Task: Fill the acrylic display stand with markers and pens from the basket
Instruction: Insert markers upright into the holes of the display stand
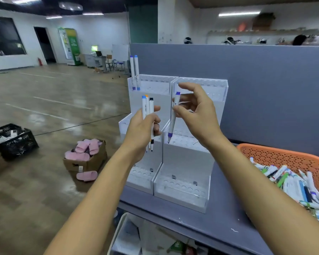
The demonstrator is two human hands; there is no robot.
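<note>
White barrels, coloured caps: the left hand [142, 129] grips a bundle of three markers [148, 109], upright, tips down, with blue, orange and black caps showing above the fingers. Beside it, the right hand [197, 115] pinches a single purple-capped marker [173, 120] between thumb and fingers, the other fingers spread loose above. That marker leans slightly, tip down, in front of the middle tier.

Both hands are raised in front of the acrylic display stand [184, 162], a pair of clear, stepped units side by side with rows of round holes on each tier. Two blue-capped markers [135, 72] stand upright in the top tier at the far left; the other holes in view look unfilled.

The stand sits on a grey-blue surface [219, 218], backed by a grey partition [265, 89]. To the right on that surface lies the orange basket [284, 155], perforated, with a heap of markers and pens [293, 183] inside.

Off the surface's left edge, a glossy floor [44, 107] stretches away. On it sits a cardboard box [87, 162] of pink slippers [85, 148], one slipper lying loose in front, and a black crate [13, 142] further left. A green vending machine [71, 46] stands against the far wall, strip lights overhead.
</note>
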